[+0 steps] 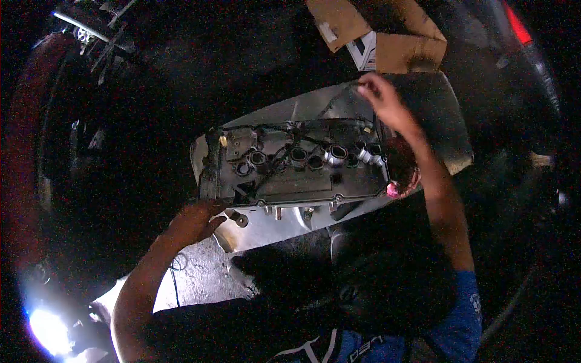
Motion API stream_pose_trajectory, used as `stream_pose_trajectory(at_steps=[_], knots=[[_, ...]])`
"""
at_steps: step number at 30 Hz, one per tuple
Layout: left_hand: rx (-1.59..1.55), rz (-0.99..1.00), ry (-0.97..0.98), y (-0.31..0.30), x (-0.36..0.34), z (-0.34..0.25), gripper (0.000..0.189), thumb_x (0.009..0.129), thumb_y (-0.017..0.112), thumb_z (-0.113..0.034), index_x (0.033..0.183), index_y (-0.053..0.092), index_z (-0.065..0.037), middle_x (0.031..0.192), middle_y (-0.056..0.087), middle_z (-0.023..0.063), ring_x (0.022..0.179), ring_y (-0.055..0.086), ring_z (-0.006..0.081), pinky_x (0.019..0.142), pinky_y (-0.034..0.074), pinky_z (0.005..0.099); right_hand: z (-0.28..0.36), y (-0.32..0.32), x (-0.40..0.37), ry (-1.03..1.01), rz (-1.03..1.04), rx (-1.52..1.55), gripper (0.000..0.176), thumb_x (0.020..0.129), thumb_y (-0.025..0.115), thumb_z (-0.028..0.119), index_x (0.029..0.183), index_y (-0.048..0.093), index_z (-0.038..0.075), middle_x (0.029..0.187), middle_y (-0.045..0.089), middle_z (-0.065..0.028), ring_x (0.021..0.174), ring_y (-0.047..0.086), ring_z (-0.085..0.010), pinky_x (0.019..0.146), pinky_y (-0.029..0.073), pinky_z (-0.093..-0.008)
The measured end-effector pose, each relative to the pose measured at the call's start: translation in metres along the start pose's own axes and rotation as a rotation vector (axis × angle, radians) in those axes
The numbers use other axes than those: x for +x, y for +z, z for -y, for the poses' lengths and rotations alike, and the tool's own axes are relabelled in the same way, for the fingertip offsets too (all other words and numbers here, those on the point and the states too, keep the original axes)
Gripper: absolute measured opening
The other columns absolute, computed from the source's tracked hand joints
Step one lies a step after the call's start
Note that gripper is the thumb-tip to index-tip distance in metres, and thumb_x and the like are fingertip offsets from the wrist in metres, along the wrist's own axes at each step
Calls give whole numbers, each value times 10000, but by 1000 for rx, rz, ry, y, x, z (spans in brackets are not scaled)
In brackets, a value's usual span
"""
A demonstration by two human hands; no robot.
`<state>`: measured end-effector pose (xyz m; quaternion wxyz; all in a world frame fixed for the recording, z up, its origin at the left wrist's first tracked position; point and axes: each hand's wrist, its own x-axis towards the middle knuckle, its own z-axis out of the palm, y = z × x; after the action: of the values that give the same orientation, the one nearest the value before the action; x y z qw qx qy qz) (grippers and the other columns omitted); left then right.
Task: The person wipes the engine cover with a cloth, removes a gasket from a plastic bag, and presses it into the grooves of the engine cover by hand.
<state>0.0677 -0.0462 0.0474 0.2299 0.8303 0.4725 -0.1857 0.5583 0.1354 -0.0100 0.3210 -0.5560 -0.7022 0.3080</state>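
A dark engine valve cover (296,181) with a row of round openings lies on a pale, shiny metal panel. My left hand (196,222) is closed over its near left corner, fingers on top of the edge and thumb below. Beyond the cover's far right corner, my right hand (384,103) is raised with thumb and fingertips pinched together. A thin dark strip (334,104) runs from those fingertips down toward the cover's far edge; it looks like a rubber gasket. Something pink (393,190) shows at the cover's near right corner.
The metal panel (272,233) extends past the cover on all sides. An opened cardboard box (411,53) stands behind it. A bright lamp (51,333) glares at the lower left over a pale floor (203,275). Much of the surroundings is dark.
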Motion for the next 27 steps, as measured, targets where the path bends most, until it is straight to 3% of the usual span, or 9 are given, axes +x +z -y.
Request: stream_pose_trajectory(at_steps=[2, 4, 7, 10, 14, 20, 23, 25, 27], knots=[[-44, 68, -72, -13, 5, -12, 362, 977, 579, -292, 1273, 644, -93, 1212, 656, 184, 1063, 655, 370, 919, 536, 458, 67, -36, -21, -244, -166, 74, 232, 963, 646, 169, 1145, 628, 27, 1109, 678, -94, 1112, 619, -204, 993, 459, -332], [-132, 35, -32, -13, 10, -7, 359, 978, 582, -282, 1273, 642, -87, 1204, 665, 182, 1061, 657, 370, 920, 535, 458, 102, -60, -55, -297, -172, 122, 160, 916, 667, 91, 1057, 638, 22, 1121, 668, -98, 1113, 615, -212, 1004, 443, -335], [-221, 37, -3, -1, 11, 8, 353, 975, 589, -261, 1274, 639, -81, 1192, 677, 179, 1060, 661, 366, 923, 533, 454, 102, -69, -107, -377, 56, 8, 190, 861, 680, 41, 1042, 627, 16, 1188, 647, -105, 1162, 599, -247, 1035, 432, -370], [-258, 107, -93, -6, 19, 5, 340, 966, 598, -243, 1267, 646, -93, 1190, 681, 178, 1060, 665, 358, 924, 533, 447, 69, -58, -139, -161, 344, -384, 215, 834, 688, 44, 1041, 636, 63, 1247, 603, -99, 1214, 564, -325, 1060, 418, -414], [-334, 11, -74, 22, 38, 18, 316, 952, 582, -149, 1258, 661, -136, 1133, 695, 183, 1003, 681, 355, 882, 550, 443, -47, -26, -169, -126, 244, -617, 210, 923, 644, 207, 1105, 646, 103, 1340, 554, -89, 1221, 560, -316, 1044, 441, -454], [-71, -114, -57, 62, -35, 81, 282, 953, 571, -119, 1207, 692, -135, 1075, 713, 160, 931, 697, 332, 820, 563, 424, 23, 36, -175, 70, 32, -331, 310, 902, 678, 273, 1142, 636, 81, 1379, 530, -92, 1269, 529, -347, 1010, 491, -436], [-226, -181, -162, 58, -32, 69, 267, 949, 593, -158, 1192, 702, -137, 1082, 712, 158, 944, 698, 332, 828, 560, 430, -9, 18, -185, -537, 214, -970, 385, 914, 668, 289, 1217, 621, 56, 1406, 512, -113, 1279, 528, -349, 1050, 456, -421], [-275, -237, -178, 52, -21, 52, 254, 939, 610, -179, 1166, 710, -121, 1097, 710, 155, 970, 694, 336, 834, 559, 429, 22, 26, -166, -75, 230, -569, 417, 928, 655, 289, 1271, 604, 57, 1412, 515, -118, 1289, 525, -344, 1063, 441, -421], [-185, -331, -142, 54, -28, 46, 252, 925, 619, -172, 1150, 710, -104, 1097, 711, 155, 981, 691, 338, 837, 559, 426, 49, 54, -143, 36, 301, -348, 436, 938, 646, 288, 1308, 591, 63, 1405, 527, -123, 1294, 524, -339, 1072, 429, -422]])
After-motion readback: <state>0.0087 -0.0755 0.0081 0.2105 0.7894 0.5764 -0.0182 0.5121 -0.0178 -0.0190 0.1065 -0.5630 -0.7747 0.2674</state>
